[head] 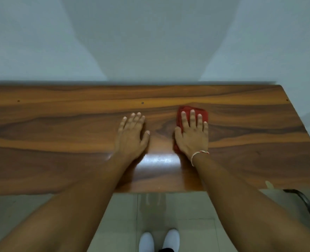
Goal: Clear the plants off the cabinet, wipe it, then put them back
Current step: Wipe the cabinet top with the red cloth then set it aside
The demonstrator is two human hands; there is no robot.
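Both forearms reach over the cabinet's [59,160] near edge: wiping step, right hand [192,137] fingers spread pressing red cloth [187,110], left hand [132,133] flat with fingers together; next, likely sweep toward uncovered edges.

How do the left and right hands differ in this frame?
The right hand presses flat on a red cloth; the left hand rests directly on the bare cabinet top. The right wrist wears a thread bracelet; the left wrist is bare. The right hand's fingers are spread; the left hand's lie closer together. Both lie palm down with straight fingers.
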